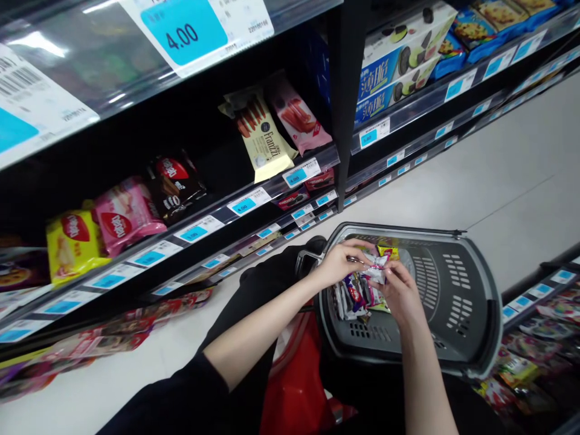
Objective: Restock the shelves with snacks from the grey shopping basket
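A grey plastic shopping basket (426, 356) sits between my knees, tilted in the view. Over its near-left end, my left hand (342, 263) pinches one side of a small shiny white-and-pink snack packet (375, 272). My right hand (401, 290) is closed on the packet's other side, with thumb and fingers together. Its printing is too small to read. Below both hands, several small wrapped snacks (356, 293) lie in the basket, in purple, red and silver wrappers. A yellow packet (387, 251) shows just behind the fingers.
Shelves at left hold a yellow wafer bag (75, 244), a pink bag (129, 214), a dark bag (176, 184) and a cream Franzzi bag (265, 136). Blue biscuit boxes (380, 78) stand upper right. A red stool-like object (294, 380) is below me. More snack packets (521, 368) fill the lower right.
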### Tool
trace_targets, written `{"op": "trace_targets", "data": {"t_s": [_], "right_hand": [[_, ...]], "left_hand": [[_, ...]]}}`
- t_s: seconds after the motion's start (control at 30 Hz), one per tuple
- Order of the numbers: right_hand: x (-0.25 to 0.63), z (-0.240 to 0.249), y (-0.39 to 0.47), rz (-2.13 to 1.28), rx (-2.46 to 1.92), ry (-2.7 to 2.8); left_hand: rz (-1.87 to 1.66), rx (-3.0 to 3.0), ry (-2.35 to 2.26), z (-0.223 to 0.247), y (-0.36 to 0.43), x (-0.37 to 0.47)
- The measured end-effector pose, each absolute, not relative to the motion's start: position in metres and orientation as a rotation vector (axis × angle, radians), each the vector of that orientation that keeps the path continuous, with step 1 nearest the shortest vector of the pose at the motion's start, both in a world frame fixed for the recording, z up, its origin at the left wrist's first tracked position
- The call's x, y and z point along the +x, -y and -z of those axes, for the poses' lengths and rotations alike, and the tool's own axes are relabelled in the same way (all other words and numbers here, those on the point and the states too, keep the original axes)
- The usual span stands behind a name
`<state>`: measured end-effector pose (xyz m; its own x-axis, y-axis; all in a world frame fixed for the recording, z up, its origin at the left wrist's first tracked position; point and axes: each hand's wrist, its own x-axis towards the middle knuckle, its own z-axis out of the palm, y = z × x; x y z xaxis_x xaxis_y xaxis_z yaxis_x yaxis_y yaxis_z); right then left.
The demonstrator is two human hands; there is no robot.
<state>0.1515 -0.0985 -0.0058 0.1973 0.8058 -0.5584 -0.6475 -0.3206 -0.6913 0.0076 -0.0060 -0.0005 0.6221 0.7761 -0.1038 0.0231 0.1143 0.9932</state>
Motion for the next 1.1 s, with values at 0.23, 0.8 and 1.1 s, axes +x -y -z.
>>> {"op": "trace_targets", "data": {"t_s": [0.23, 0.8, 1.1], "right_hand": [[0.148, 0.002, 0.097, -1.410, -1.328, 0.124], [0.155, 0.006, 0.098, -1.328, -1.488, 0.217], [0.152, 0.012, 0.103, -1.314, -1.472, 0.477]], "left_hand": [[-0.590, 1.517, -0.786, 0.000, 0.010, 0.008], [-0.724, 1.923, -0.827, -0.004, 0.023, 0.011], [-0.113, 1.751, -0.864, -0.001, 0.012, 0.009]]}}
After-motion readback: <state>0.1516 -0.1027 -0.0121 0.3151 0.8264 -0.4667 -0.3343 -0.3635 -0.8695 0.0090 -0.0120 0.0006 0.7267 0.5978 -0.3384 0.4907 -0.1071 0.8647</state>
